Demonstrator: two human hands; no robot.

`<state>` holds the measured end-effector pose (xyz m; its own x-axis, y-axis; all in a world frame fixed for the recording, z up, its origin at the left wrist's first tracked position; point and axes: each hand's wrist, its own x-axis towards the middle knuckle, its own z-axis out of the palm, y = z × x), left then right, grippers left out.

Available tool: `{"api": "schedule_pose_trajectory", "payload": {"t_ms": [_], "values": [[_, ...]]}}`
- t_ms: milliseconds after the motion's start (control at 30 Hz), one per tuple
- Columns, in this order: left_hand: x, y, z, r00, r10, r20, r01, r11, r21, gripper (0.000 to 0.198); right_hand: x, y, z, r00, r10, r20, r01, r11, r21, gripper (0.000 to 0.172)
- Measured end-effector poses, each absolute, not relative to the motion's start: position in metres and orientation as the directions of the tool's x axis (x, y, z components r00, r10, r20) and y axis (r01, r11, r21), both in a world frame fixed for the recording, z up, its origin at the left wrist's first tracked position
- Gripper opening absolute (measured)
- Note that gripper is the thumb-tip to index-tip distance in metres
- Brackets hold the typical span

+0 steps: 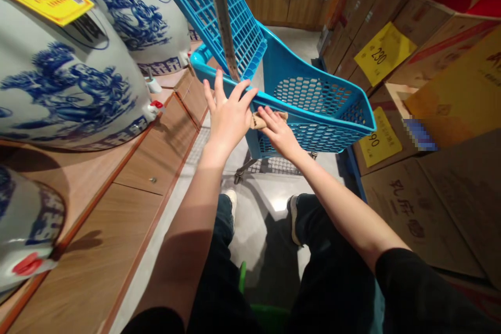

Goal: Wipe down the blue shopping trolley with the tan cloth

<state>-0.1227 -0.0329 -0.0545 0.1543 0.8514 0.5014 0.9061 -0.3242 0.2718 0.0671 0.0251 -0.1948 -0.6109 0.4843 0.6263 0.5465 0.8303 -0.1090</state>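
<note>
Your left hand (229,117) lies spread on the rim of a blue plastic mesh shopping cart (313,95), just beside your right hand (279,133), which pinches a crumpled tan scrap (260,121) there. A wooden shelf (156,151) and brown cardboard cartons (426,214) flank a narrow strip of grey floor (270,188).

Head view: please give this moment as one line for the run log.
left hand: on rim of blue plastic shopping cart | right hand: on tan cloth against rim | nearby: blue-and-white porcelain jars
</note>
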Motion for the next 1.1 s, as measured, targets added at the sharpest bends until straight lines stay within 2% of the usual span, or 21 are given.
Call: {"api": "schedule_pose_trajectory", "payload": {"t_ms": [100, 167, 333, 433, 567, 733, 800, 933, 1100], "values": [[-0.124, -0.031, -0.052, 0.158, 0.856, 0.493, 0.903, -0.327, 0.279, 0.059, 0.054, 0.009, -0.221, -0.665, 0.532, 0.524, 0.577, 0.812, -0.092, 0.040], [-0.124, -0.031, -0.050, 0.165, 0.855, 0.491, 0.899, -0.336, 0.283, 0.055, 0.046, 0.003, -0.230, -0.681, 0.529, 0.506, 0.573, 0.816, -0.081, 0.038], [-0.120, -0.035, -0.053, 0.137, 0.829, 0.542, 0.889, -0.344, 0.301, 0.045, 0.058, 0.015, -0.207, -0.651, 0.399, 0.646, 0.489, 0.871, -0.045, 0.036], [-0.117, -0.038, -0.059, 0.104, 0.811, 0.576, 0.882, -0.342, 0.324, 0.044, 0.079, 0.023, -0.194, -0.552, 0.451, 0.701, 0.580, 0.812, -0.065, 0.030], [-0.116, -0.041, -0.064, 0.077, 0.800, 0.594, 0.875, -0.340, 0.344, 0.042, 0.079, 0.010, -0.204, -0.581, 0.558, 0.592, 0.671, 0.740, -0.040, 0.024], [-0.118, -0.042, -0.065, 0.064, 0.801, 0.595, 0.877, -0.330, 0.350, 0.042, 0.046, -0.006, -0.207, -0.727, 0.531, 0.435, 0.598, 0.802, 0.020, 0.028], [-0.117, -0.042, -0.066, 0.042, 0.796, 0.604, 0.878, -0.318, 0.358, 0.043, 0.043, -0.001, -0.196, -0.704, 0.532, 0.471, 0.616, 0.788, 0.031, 0.031], [-0.116, -0.042, -0.067, 0.009, 0.784, 0.621, 0.875, -0.306, 0.375, 0.039, 0.054, 0.010, -0.179, -0.535, 0.551, 0.641, 0.729, 0.684, 0.020, 0.031], [-0.118, -0.041, -0.065, 0.000, 0.791, 0.612, 0.864, -0.309, 0.399, 0.038, 0.053, 0.006, -0.194, -0.608, 0.547, 0.575, 0.697, 0.715, 0.057, 0.029]]}}
